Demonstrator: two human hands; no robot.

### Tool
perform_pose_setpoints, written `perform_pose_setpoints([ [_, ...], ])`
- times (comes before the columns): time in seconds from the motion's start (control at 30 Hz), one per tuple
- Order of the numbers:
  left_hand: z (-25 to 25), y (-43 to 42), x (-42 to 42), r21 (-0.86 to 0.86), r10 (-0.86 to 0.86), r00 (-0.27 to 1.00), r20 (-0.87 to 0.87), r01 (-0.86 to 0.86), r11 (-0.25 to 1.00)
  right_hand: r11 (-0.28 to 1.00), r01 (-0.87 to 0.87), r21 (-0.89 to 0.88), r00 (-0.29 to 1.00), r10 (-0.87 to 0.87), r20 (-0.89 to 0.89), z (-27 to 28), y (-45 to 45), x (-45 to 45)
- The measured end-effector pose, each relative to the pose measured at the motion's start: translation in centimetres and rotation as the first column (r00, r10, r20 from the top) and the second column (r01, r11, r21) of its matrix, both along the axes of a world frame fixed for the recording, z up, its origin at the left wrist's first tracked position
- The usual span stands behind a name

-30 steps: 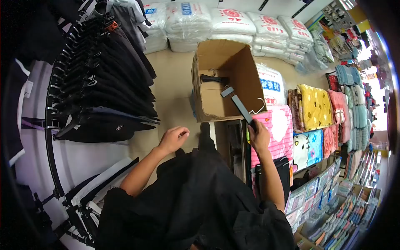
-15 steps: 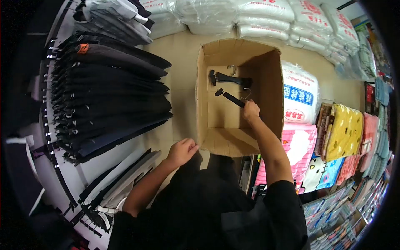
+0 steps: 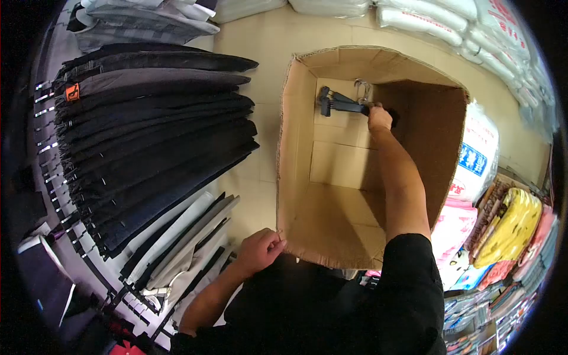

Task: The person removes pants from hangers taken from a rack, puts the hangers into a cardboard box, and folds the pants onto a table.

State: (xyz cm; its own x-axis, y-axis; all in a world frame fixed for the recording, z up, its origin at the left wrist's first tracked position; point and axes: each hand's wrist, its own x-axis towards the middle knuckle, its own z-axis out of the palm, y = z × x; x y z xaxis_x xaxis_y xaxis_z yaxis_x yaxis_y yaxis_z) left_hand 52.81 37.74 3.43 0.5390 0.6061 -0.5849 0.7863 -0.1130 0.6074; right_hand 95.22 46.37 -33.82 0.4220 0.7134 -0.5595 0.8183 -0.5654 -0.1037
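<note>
An open cardboard box (image 3: pixel 296 154) stands in front of me, deep and tall-sided. Inside it, toward the far end, several black trouser hangers (image 3: pixel 344 105) with clips lie bunched, their metal hooks (image 3: pixel 362 90) pointing to the far wall. My right hand (image 3: pixel 380 118) reaches down into the box, its fingers closed on a black hanger among this bunch; the hand covers part of it. At the near left corner of the box, my left hand (image 3: pixel 260 251) pinches the cardboard edge between thumb and fingers.
On the left, a rail holds a row of dark trousers (image 3: pixel 160 130), with pale and grey trousers (image 3: pixel 195 242) nearer me. Plastic-wrapped white packages (image 3: pixel 426 23) line the far side. To the right are a wrapped package (image 3: pixel 476 154) and a yellow folded blanket (image 3: pixel 512 225).
My right hand has lowered the hanger it held onto the others at the far end of the box. The view has shifted closer over the box. My left hand stays at the corner.
</note>
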Motion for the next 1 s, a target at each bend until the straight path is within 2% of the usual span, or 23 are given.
perform_pose_setpoints([
  [0.13, -0.1, 0.3, -0.4, -0.024, -0.047, 0.999, -0.001, 0.047, 0.999, 0.995, 0.096, -0.008, 0.995, -0.096, -0.014, 1.0, 0.0, -0.8],
  [0.23, 0.2, 0.6, -0.4, 0.044, -0.088, 0.994, 0.066, 0.085, 0.995, 0.983, 0.182, -0.018, 0.983, -0.183, -0.033, 3.7, -0.4, -1.8],
  [0.33, 0.6, 0.4, -1.1, 0.085, -0.141, 0.986, 0.091, 0.133, 0.987, 0.983, 0.161, 0.091, 0.986, -0.156, -0.059, 7.4, -1.6, -2.8],
  [0.4, 1.5, 0.6, -1.5, 0.083, -0.184, 0.980, 0.072, 0.177, 0.981, 0.944, 0.180, 0.277, 0.981, -0.152, -0.118, 9.8, -3.0, -3.9],
  [0.47, 2.6, 1.1, -2.7, 0.092, -0.214, 0.974, 0.077, 0.207, 0.974, 0.894, 0.309, 0.325, 0.936, -0.225, -0.272, 15.4, -3.7, -5.6],
  [0.53, 3.6, 1.5, -4.4, 0.101, -0.233, 0.966, 0.113, 0.222, 0.970, 0.798, 0.384, 0.464, 0.904, -0.224, -0.363, 21.6, -4.6, -7.5],
  [0.57, 4.0, 1.8, -5.5, 0.143, -0.240, 0.962, 0.131, 0.221, 0.965, 0.756, 0.482, 0.443, 0.837, -0.248, -0.488, 25.0, -4.9, -8.5],
  [0.63, 4.5, 2.0, -8.3, 0.209, -0.258, 0.951, 0.168, 0.221, 0.953, 0.678, 0.617, 0.399, 0.686, -0.214, -0.695, 35.6, -5.7, -10.9],
  [0.7, 4.8, 2.7, -11.8, 0.221, -0.266, 0.951, 0.157, 0.229, 0.948, 0.552, 0.643, 0.531, 0.664, -0.057, -0.745, 45.7, -7.2, -13.3],
  [0.77, 5.9, 2.8, -15.5, 0.233, -0.234, 0.961, 0.150, 0.196, 0.953, 0.403, 0.606, 0.685, 0.689, 0.164, -0.706, 56.5, -8.8, -16.3],
  [0.83, 7.2, 3.0, -19.0, 0.256, -0.173, 0.973, 0.152, 0.130, 0.958, 0.233, 0.603, 0.763, 0.707, 0.287, -0.646, 67.4, -10.6, -20.3],
  [0.87, 7.3, 2.9, -20.7, 0.275, -0.150, 0.976, 0.160, 0.102, 0.956, 0.177, 0.426, 0.887, 0.822, 0.333, -0.462, 72.2, -12.0, -21.6],
  [0.9, 7.1, 2.7, -22.5, 0.288, -0.130, 0.978, 0.164, 0.078, 0.954, 0.097, 0.274, 0.957, 0.876, 0.386, -0.289, 76.5, -13.3, -22.7],
  [0.93, 6.8, 2.5, -24.2, 0.299, -0.096, 0.977, 0.193, 0.035, 0.954, 0.014, 0.133, 0.991, 0.881, 0.456, -0.124, 79.8, -14.5, -23.9],
  [1.0, 7.1, 2.1, -26.5, 0.329, -0.063, 0.977, 0.205, -0.009, 0.944, -0.162, -0.124, 0.979, 0.779, 0.595, 0.198, 85.8, -16.5, -26.0],
])
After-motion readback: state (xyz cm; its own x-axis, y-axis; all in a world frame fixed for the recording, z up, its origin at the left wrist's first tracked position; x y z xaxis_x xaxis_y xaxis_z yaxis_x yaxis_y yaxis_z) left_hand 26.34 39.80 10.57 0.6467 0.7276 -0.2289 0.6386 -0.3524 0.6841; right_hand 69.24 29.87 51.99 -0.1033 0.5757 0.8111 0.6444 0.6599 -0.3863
